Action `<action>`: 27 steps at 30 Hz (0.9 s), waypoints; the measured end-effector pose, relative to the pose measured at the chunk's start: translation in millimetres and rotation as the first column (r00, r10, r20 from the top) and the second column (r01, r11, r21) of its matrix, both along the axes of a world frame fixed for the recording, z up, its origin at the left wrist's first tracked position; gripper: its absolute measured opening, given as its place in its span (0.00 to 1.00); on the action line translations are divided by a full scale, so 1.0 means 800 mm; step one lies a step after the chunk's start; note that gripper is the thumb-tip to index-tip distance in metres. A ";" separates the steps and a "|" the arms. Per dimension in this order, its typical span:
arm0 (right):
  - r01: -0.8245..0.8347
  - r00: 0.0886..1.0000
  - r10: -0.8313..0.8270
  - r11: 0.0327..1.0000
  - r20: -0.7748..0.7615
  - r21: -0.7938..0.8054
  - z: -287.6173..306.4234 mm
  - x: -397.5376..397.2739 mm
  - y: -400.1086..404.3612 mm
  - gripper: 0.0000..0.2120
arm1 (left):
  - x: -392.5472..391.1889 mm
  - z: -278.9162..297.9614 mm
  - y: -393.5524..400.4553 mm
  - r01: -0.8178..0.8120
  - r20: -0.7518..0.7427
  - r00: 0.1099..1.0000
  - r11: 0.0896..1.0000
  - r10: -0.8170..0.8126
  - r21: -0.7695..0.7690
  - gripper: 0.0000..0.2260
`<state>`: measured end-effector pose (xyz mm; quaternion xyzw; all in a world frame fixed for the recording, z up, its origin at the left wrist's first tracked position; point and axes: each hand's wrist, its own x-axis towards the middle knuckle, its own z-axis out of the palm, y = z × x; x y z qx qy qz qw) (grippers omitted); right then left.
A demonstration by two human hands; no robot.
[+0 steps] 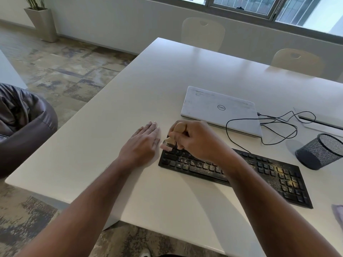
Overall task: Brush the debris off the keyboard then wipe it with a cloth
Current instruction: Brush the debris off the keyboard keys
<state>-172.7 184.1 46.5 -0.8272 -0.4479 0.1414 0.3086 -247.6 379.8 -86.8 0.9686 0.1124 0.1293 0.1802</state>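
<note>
Keyboard [259, 169] black, gritty | right hand [193, 140] grips wooden brush [171, 140] | left hand [143, 143] flat

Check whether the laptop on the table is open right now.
No, the laptop lies shut, lid down with its logo facing up, on the table behind the keyboard.

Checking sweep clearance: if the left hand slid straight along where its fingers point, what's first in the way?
Nothing visible: the left hand lies flat on the table, fingers pointing over bare top toward the far edge. The laptop sits off to the right.
</note>
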 end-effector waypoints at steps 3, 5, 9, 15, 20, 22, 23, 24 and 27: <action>-0.027 0.999 0.026 0.999 -0.039 -0.039 -0.002 0.006 0.000 0.11 | -0.001 0.001 0.001 -0.004 0.000 1.000 1.000 0.004 0.009 0.25; -0.025 1.000 0.026 0.993 0.006 -0.118 0.007 0.014 -0.005 0.13 | 0.000 0.002 0.002 0.006 -0.012 1.000 1.000 -0.006 0.004 0.25; -0.003 0.995 0.024 0.977 0.096 -0.213 0.025 0.022 -0.020 0.17 | 0.001 0.002 0.003 0.004 -0.014 1.000 1.000 -0.004 0.008 0.24; -0.048 0.999 0.048 0.999 -0.007 -0.015 0.008 0.006 -0.001 0.11 | 0.000 0.001 0.002 0.003 -0.009 1.000 1.000 -0.003 0.005 0.24; 0.006 0.996 0.008 0.987 0.086 -0.160 0.015 0.012 -0.008 0.13 | 0.000 0.003 0.002 0.003 -0.017 1.000 1.000 -0.003 0.005 0.24; 0.069 0.994 -0.056 0.987 0.090 -0.142 0.022 0.016 -0.014 0.11 | 0.000 0.004 0.002 0.007 -0.019 1.000 1.000 -0.006 0.011 0.25; 0.120 0.991 -0.114 0.989 0.072 -0.087 0.021 0.016 -0.016 0.11 | 0.000 0.004 0.002 0.007 -0.021 1.000 1.000 -0.007 0.016 0.25; 0.188 0.981 -0.187 0.982 0.047 -0.014 0.019 0.015 -0.016 0.10 | 0.000 0.004 0.002 0.006 -0.025 1.000 1.000 -0.005 0.020 0.25; 0.338 0.940 -0.342 0.932 0.010 0.131 0.000 0.003 -0.013 0.12 | 0.000 0.004 0.002 0.005 -0.037 0.999 1.000 -0.004 0.022 0.25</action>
